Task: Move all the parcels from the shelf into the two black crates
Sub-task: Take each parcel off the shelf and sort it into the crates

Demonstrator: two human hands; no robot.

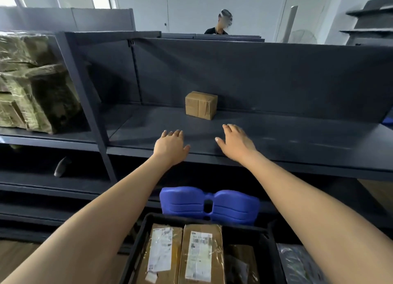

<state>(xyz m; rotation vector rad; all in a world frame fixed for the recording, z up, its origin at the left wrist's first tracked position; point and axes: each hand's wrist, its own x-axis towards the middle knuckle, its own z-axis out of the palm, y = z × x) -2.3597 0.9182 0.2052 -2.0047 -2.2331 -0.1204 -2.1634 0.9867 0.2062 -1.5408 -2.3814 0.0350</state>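
One small brown taped parcel [201, 105] stands near the back of the dark shelf [276, 135]. Both my arms reach out over the shelf's front edge. My left hand [170, 146] hovers open, fingers straight, below and left of the parcel. My right hand [237, 142] is open too, just below and right of it. Neither hand touches the parcel. Below me a black crate [142, 239] holds two labelled brown parcels [182, 254] side by side and a darker one at the right.
A stack of wrapped brown cartons [32, 81] fills the shelf bay to the left. A blue plastic chair back [209, 205] stands between crate and shelving. A second container with a clear-wrapped item [297, 264] sits right of the crate. A person [219, 26] stands behind the shelving.
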